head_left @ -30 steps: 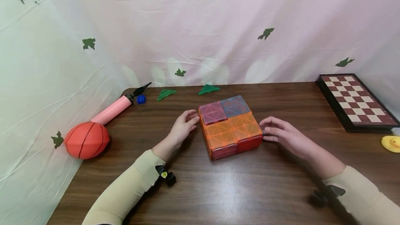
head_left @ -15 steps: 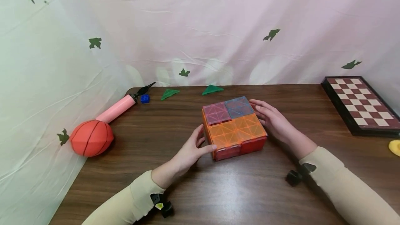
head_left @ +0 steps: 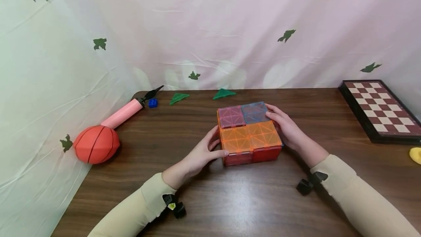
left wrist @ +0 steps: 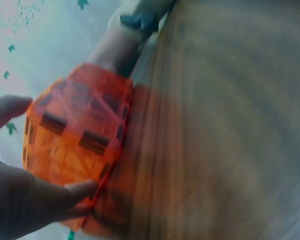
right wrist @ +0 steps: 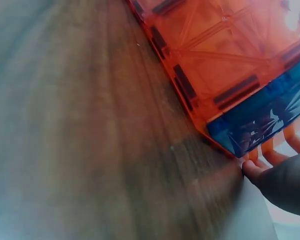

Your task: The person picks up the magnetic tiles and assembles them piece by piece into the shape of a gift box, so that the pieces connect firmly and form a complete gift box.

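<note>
**Two hands bracketing a block of magnetic tiles**

A flat box of translucent magnetic tiles [head_left: 249, 132] is sitting near the middle of the brown desk [head_left: 230, 200], its top showing a pink square, a blue square and a wide orange panel, with red along the near side. The left hand [head_left: 204, 153] is resting against the box's near-left corner, fingers loosely curved along the left wall and the thumb lying against the front edge; the left wrist view shows the orange wall [left wrist: 75, 145] lying between thumb and fingers. The right hand [head_left: 286, 127] is lying flat against the far-right side, fingers fairly straight and reaching toward the blue tile; in the right wrist view a fingertip [right wrist: 257, 172] is touching down just beside the blue corner [right wrist: 260, 120].

Off to the left, an orange ball [head_left: 96, 144] is lying beside a pink pump [head_left: 126, 112], with a small blue brick [head_left: 152, 102] and two green triangles [head_left: 223, 93] near the back edge. A chessboard [head_left: 379, 109] is sitting at the far right.
</note>
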Motion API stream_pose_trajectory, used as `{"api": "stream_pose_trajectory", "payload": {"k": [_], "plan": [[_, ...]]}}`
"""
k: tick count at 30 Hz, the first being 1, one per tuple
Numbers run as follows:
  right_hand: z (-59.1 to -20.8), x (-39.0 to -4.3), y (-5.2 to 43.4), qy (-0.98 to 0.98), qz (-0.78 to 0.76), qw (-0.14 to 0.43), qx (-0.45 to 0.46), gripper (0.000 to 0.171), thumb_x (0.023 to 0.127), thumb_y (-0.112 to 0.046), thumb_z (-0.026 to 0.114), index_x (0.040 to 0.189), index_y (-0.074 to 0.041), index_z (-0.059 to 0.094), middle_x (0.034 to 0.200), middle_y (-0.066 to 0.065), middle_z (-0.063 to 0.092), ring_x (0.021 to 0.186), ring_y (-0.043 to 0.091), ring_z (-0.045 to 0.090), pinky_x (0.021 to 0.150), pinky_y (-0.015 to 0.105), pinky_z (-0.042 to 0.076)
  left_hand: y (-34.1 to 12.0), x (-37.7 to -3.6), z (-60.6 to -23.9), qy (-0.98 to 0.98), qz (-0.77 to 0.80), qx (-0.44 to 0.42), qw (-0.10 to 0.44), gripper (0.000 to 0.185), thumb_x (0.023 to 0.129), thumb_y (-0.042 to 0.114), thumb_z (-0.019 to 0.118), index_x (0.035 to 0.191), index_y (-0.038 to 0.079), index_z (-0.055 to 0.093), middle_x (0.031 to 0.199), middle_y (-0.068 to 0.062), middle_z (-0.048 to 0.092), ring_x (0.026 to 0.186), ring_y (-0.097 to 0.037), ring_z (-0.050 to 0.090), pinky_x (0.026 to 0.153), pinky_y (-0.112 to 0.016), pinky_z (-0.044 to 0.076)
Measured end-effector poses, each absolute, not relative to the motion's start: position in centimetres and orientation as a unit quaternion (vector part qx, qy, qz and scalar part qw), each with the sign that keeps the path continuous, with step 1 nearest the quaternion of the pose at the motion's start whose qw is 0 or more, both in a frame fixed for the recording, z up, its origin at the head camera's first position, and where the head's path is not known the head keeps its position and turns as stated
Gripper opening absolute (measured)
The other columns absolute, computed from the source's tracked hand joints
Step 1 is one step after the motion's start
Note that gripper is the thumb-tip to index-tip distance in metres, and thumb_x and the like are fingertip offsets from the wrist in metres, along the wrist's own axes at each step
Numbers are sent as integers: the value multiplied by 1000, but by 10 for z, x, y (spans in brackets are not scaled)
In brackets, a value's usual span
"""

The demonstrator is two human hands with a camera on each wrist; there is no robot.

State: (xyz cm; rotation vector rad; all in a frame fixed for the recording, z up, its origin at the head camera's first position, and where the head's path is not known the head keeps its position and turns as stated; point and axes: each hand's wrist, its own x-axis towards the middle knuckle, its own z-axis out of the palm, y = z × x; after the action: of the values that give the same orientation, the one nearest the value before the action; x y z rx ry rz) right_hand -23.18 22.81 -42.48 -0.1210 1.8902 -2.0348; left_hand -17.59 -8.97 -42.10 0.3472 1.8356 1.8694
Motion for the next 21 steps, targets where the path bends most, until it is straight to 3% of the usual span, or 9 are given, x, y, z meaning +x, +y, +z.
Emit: {"api": "stream_pose_trajectory", "payload": {"k": [8, 13, 17, 21], "plan": [[-422, -215, 236, 689, -708, 149, -30, 72, 108, -42, 47, 165, -15, 12, 163, 17, 21, 136, 22, 38, 96, 18, 46, -92, -196, -422, 655, 675, 171, 294, 91, 95, 2, 67, 165, 13, 11, 169, -7, 13, 152, -29, 23, 115, -42, 33], [-422, -212, 238, 687, -712, 142, -31, 73, 108, -43, 46, 165, -13, 11, 161, 16, 24, 133, 20, 39, 96, 18, 46, -96, -211, -418, 673, 654, 170, 300, 80, 99, 11, 65, 163, 9, 18, 167, -12, 19, 148, -33, 32, 114, -43, 37], [-423, -214, 239, 675, -723, 140, -34, 73, 109, -44, 44, 165, -11, 12, 156, 15, 31, 127, 14, 46, 96, 20, 48, -109, -240, -411, 787, 564, 159, 194, 69, 101, 29, 63, 159, 7, 32, 162, -15, 33, 143, -34, 40, 114, -48, 35], [-426, -216, 241, 669, -729, 143, -34, 74, 108, -45, 45, 165, -10, 12, 154, 14, 34, 124, 11, 49, 96, 20, 48, -127, -286, -403, 913, 381, 128, 71, 70, 101, 41, 61, 157, 7, 36, 160, -16, 37, 146, -34, 34, 118, -51, 28]]}}
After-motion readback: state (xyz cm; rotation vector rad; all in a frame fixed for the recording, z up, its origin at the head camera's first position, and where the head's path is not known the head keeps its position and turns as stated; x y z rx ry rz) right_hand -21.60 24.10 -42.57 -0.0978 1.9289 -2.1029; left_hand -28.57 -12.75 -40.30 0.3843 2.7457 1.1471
